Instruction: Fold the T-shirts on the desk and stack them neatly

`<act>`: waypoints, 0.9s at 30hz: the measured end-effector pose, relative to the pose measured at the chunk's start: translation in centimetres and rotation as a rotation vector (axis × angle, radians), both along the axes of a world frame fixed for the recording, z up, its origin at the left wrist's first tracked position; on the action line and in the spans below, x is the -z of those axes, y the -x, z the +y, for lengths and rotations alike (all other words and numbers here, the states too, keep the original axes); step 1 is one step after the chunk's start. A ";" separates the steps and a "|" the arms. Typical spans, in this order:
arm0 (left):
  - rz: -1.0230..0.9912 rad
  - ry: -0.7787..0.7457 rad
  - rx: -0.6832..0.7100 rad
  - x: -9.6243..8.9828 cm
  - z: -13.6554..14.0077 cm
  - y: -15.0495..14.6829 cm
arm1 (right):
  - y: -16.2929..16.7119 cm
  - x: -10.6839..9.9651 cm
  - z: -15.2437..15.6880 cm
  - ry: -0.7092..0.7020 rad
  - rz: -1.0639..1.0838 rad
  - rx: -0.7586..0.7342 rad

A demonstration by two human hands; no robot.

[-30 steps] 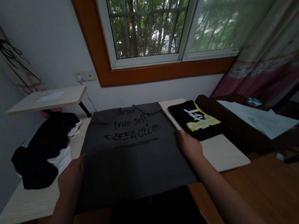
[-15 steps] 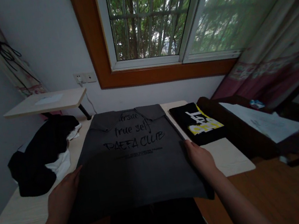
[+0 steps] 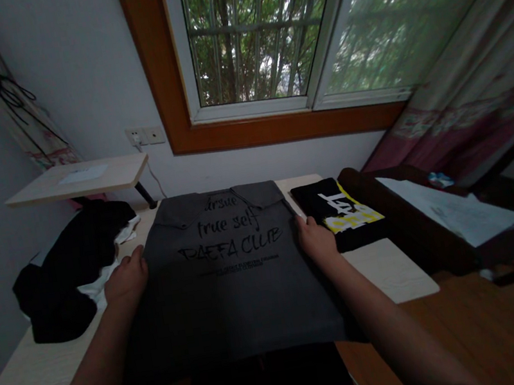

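A dark grey T-shirt point(image 3: 236, 306) with black lettering lies spread over the pale table point(image 3: 37, 377), its upper corners folded inward and its lower end hanging over the front edge. My left hand point(image 3: 127, 278) is closed on the left side edge, with the fingertips partly hidden by the cloth. On the opposite side, level with the printed words, my right hand point(image 3: 316, 239) pinches the right edge. Just beyond that hand lies a folded black shirt point(image 3: 310, 200) with a white and yellow print.
A rumpled pile of black and white clothes point(image 3: 65, 275) sits at the left, under a small raised shelf point(image 3: 79, 176). To the right stands a dark brown sofa-like piece point(image 3: 418, 225) with a white sheet point(image 3: 454, 207) on it. A window point(image 3: 256, 36) is behind the table.
Both hands have moved up along the shirt's side edges, away from me, and now grip it closer to the folded corners. The shirt itself stays nearly in place.
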State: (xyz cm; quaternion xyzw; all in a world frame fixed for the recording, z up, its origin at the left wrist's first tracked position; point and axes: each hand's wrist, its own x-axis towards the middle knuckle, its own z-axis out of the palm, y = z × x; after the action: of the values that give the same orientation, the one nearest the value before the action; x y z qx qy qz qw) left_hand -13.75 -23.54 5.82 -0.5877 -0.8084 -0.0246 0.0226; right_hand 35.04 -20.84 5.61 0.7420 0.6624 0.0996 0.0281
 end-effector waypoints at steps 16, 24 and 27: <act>-0.010 -0.059 0.042 1.9 0.5 0.2 | -0.7 0.8 -0.2 0.022 0.087 0.042; 0.101 -0.083 0.036 1.9 -1.1 -0.7 | -0.7 1.0 -2.2 -0.016 0.087 0.052; 0.125 -0.081 0.006 2.0 -1.9 -1.0 | -0.8 1.0 -2.7 -0.028 0.099 0.055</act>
State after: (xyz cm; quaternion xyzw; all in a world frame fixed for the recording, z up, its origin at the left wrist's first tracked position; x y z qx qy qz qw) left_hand -12.73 -25.44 3.83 -0.5891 -0.8019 -0.0207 0.0968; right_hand 35.81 -23.54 4.61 0.7642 0.6409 0.0713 -0.0121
